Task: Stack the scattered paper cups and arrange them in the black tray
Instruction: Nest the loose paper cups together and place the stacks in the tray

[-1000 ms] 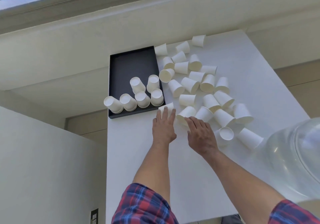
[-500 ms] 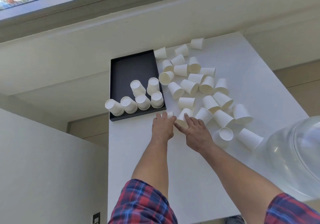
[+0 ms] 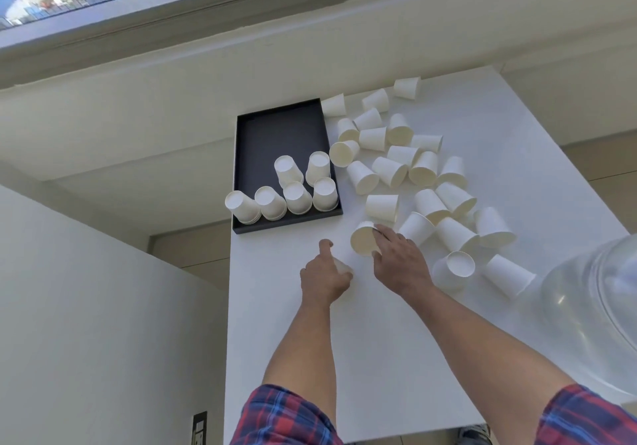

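A black tray point(image 3: 275, 134) lies at the far left of the white table point(image 3: 379, 358). Several short stacks of upturned white paper cups point(image 3: 296, 196) fill its near end. Many single paper cups point(image 3: 406, 165) lie scattered to the tray's right. My left hand point(image 3: 324, 279) is closed around one paper cup point(image 3: 342, 266), mostly hidden under the fingers, with the forefinger stretched out. My right hand point(image 3: 400, 262) holds another paper cup point(image 3: 363, 242) on its side, its mouth turned toward the left hand. The two held cups are a short way apart.
A large clear plastic dome point(image 3: 593, 310) sits at the table's right edge, close to my right forearm. The table's left edge drops off beside the tray. A pale wall and a window ledge run behind the table. Bare tabletop lies between my arms and the near edge.
Both hands closed on cups and drew back toward me from the pile's near edge. The left hand went from flat to gripping. The right hand lifted its cup clear of the pile.
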`<state>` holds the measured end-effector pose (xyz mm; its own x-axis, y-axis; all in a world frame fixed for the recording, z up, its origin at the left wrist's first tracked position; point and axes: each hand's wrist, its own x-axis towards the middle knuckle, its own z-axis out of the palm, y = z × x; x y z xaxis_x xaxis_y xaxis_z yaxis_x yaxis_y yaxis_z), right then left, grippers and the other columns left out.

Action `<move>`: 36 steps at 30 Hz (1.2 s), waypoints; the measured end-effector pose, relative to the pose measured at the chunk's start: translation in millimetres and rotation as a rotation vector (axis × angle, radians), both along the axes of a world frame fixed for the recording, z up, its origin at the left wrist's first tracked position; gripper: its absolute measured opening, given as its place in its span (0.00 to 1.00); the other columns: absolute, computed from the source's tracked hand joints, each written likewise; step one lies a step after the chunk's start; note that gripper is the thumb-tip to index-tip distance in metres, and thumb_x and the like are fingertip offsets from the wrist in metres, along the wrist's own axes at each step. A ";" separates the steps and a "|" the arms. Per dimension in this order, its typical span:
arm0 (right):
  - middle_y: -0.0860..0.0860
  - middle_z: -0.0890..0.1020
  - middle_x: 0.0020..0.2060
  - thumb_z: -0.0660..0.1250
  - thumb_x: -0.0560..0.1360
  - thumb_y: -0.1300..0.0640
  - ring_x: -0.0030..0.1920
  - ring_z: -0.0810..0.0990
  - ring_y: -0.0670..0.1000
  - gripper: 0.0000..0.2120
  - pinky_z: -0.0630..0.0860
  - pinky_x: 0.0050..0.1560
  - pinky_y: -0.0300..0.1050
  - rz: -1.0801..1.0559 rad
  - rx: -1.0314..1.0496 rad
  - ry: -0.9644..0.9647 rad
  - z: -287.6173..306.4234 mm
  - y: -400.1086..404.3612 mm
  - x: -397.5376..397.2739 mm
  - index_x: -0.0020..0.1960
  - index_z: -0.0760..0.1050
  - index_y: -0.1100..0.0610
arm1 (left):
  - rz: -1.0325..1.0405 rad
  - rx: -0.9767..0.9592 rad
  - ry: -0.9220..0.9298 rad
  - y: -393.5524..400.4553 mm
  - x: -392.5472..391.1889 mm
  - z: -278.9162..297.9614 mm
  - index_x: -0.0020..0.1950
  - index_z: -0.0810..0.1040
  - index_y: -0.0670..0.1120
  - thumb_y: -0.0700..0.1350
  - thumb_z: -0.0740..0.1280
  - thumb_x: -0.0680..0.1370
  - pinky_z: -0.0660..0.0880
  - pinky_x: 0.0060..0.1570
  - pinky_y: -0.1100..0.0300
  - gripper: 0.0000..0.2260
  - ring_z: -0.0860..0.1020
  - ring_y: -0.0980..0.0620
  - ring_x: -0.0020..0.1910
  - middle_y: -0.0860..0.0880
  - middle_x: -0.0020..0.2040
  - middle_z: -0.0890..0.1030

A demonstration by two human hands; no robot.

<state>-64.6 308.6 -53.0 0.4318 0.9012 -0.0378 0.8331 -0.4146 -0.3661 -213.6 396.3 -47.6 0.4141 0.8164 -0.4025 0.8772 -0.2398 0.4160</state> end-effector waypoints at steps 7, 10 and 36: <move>0.49 0.85 0.53 0.67 0.78 0.57 0.50 0.81 0.51 0.09 0.77 0.58 0.48 -0.440 0.180 0.812 8.4 -0.8 -2.0 0.54 0.85 0.50 | 0.317 -0.584 -0.471 7.4 -7.7 12.7 0.75 0.67 0.49 0.53 0.83 0.62 0.78 0.60 0.49 0.45 0.81 0.46 0.59 0.45 0.62 0.81; 0.48 0.85 0.48 0.69 0.74 0.58 0.48 0.79 0.50 0.08 0.77 0.53 0.46 -0.462 0.161 0.944 12.2 -2.3 1.2 0.49 0.86 0.51 | 0.369 -0.761 -0.597 8.8 -10.5 18.5 0.77 0.66 0.50 0.49 0.84 0.63 0.79 0.55 0.48 0.46 0.81 0.43 0.62 0.45 0.64 0.82; 0.45 0.73 0.53 0.62 0.72 0.62 0.49 0.74 0.46 0.12 0.69 0.44 0.41 -0.348 0.073 0.652 16.9 6.5 4.3 0.50 0.77 0.49 | 0.412 -0.878 -0.670 -3.3 -21.5 22.1 0.63 0.76 0.43 0.57 0.82 0.66 0.83 0.42 0.49 0.32 0.86 0.37 0.44 0.43 0.53 0.86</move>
<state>-60.4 315.1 -36.1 0.6033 0.7263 -0.3295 0.2617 -0.5705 -0.7785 -235.1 393.0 -25.5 0.5262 0.4894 -0.6954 0.3648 0.6088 0.7045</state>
